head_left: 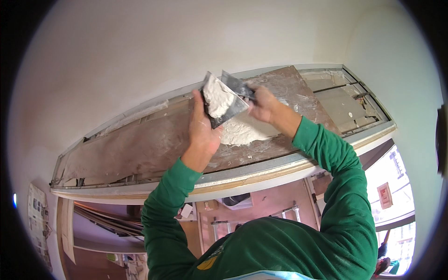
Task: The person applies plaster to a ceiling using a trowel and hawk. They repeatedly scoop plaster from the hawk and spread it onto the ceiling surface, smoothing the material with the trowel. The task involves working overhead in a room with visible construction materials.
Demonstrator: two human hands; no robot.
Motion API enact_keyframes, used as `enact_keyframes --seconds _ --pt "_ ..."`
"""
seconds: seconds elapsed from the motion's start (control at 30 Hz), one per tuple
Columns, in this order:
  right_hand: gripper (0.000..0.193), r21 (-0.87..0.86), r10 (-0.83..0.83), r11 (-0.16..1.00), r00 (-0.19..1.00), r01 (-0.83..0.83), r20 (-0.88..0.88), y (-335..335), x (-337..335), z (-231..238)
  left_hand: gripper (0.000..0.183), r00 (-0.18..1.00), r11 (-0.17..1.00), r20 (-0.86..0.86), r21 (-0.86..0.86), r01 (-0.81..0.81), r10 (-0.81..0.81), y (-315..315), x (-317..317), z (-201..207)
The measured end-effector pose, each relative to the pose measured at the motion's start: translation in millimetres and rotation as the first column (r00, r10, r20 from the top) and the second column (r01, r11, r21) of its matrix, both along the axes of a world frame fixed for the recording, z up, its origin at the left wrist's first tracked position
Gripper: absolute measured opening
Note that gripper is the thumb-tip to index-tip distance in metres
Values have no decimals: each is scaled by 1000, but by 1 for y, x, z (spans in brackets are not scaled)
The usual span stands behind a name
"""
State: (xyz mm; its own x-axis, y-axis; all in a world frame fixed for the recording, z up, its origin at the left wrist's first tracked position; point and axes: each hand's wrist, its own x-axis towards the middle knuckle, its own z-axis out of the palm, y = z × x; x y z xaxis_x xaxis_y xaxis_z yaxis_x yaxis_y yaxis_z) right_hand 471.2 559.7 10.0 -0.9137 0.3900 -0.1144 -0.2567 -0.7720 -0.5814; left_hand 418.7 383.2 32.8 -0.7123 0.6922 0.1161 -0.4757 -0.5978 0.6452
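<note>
In my left hand [204, 133] is a dark, flat plastering scraper [229, 114], tilted up, its face loaded with white plaster [217, 97]. The fingers wrap round its lower and left edges. My right hand [267, 105] grips a second dark scraper [237, 85] by its near end; its blade lies just behind and beside the loaded one. Some motion blur softens the right hand, and I cannot tell whether the two scrapers touch. Below both hands a larger heap of plaster [242, 134] spreads over a brown, smeared board [140, 147].
The board rests on a raised ledge with a pale front edge [261, 171]; an open framed recess [354, 105] lies at its right. A white wall [140, 46] rises behind. Far below are a ladder [297, 212] and the floor. Another person [383, 256] shows at lower right.
</note>
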Motion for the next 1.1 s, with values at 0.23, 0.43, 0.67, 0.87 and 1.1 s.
enact_keyframes --seconds 0.23,0.43,0.67,0.87,1.1 --pt "20 229 -106 965 988 130 -114 -30 79 41 56 627 635 -129 278 -721 769 -35 -18 33" --pt "23 121 281 958 930 -259 -237 -117 99 46 51 300 676 -689 370 -637 660 -92 -43 -15" --pt "21 116 171 983 946 -144 -275 -128 111 61 35 -734 787 -598 600 -144 322 -97 -13 48" --pt "24 89 94 994 940 -68 -327 -113 111 48 33 -753 882 -657 372 -289 30 -98 -51 39" --pt "39 604 -137 624 831 495 -540 -110 111 53 38 975 984 -218 -159 -74 38 -80 -11 12"
